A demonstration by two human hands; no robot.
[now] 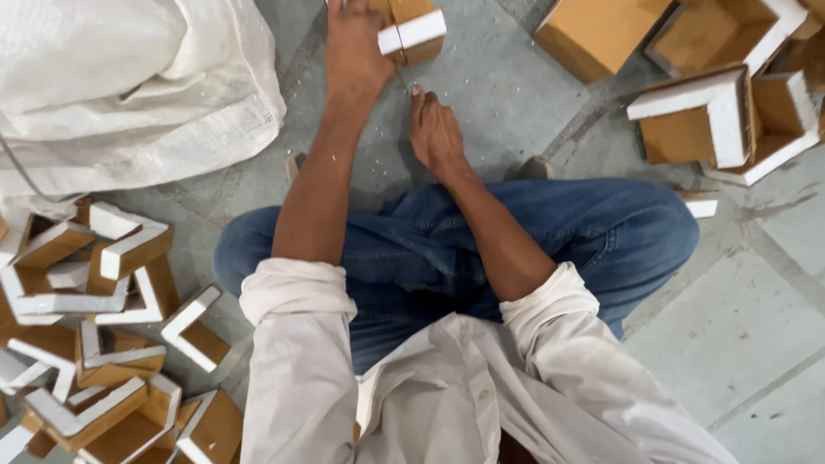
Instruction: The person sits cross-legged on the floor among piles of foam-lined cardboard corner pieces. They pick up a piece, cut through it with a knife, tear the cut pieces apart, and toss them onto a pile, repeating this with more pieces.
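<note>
Corner piece [411, 36] of brown cardboard with a white foam edge, at the far middle of the scene on the grey floor [739, 326], partly cut off by the top of the view. Grasped by the left hand [354, 51], fingers wrapped around its left side. Right hand [436, 133] just near of the piece, apart from it, resting low toward the floor with fingers curled loosely inward and gripping nothing visible. Blue-jeaned legs [550, 232] crossed beneath both forearms, pale rolled sleeves [296, 296] nearer still. Heap of similar corner pieces [103, 335] at near left, touching and overlapping. More of the same pieces [713, 116] at far right. White woven sack [129, 86] at far left, above the heap.
</note>
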